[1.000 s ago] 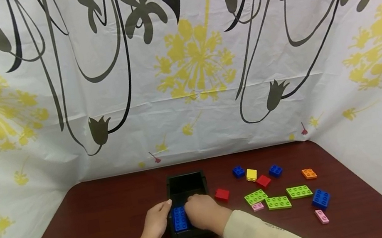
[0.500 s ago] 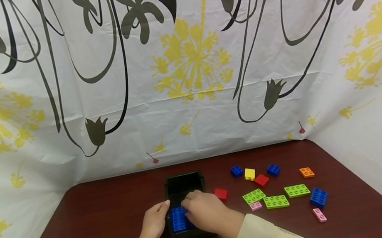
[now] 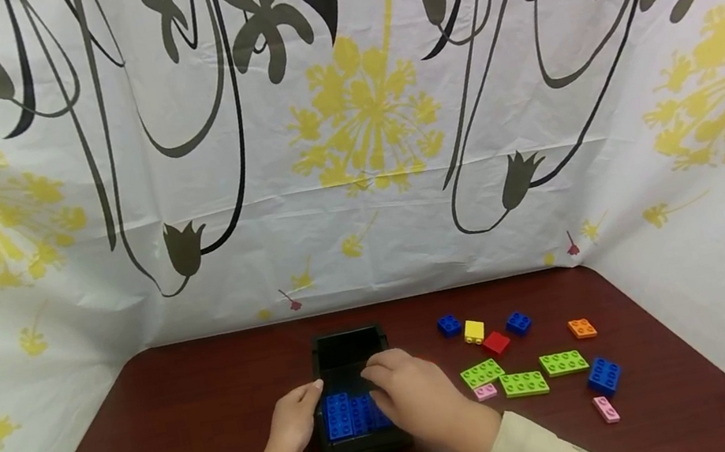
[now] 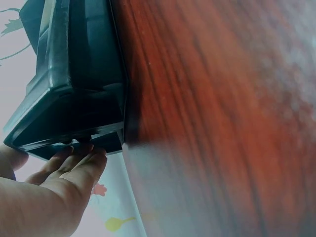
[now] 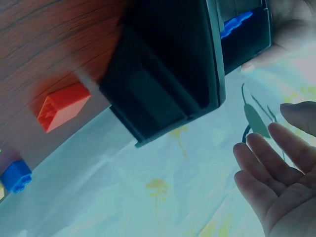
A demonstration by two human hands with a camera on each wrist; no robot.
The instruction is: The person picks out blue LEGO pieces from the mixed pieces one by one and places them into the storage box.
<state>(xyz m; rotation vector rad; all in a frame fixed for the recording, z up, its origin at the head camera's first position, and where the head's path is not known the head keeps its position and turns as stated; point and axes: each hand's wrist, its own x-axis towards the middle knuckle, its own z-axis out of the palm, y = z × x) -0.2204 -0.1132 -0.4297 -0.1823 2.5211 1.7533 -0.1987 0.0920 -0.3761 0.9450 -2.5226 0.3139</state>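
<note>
A black plastic bin [image 3: 364, 447] stands on the table with several blue toy bricks [image 3: 339, 416] lying in its near half. My left hand [image 3: 292, 423] grips the bin's left wall, thumb at the rim; in the left wrist view its fingers [image 4: 81, 170] press the bin's outside. Over the bin's right edge hovers my right hand [image 3: 423, 396], covering part of the bricks. Seen in the right wrist view, the right hand [image 5: 281, 182] has loosely spread fingers and holds nothing. A red brick [image 5: 66, 106] lies beside the bin there, hidden in the head view.
Right of the bin, loose bricks are scattered: green ones [image 3: 524, 384], small blue ones [image 3: 449, 325], a yellow one [image 3: 474, 331], another red one [image 3: 496, 343], an orange one [image 3: 582, 328], pink ones [image 3: 606, 409] and a larger blue one [image 3: 604, 375]. A patterned curtain [image 3: 253, 260] hangs behind the table.
My right hand has lifted out of the bin and moved right, uncovering more blue bricks and hiding the nearby red one. My left hand stays on the bin.
</note>
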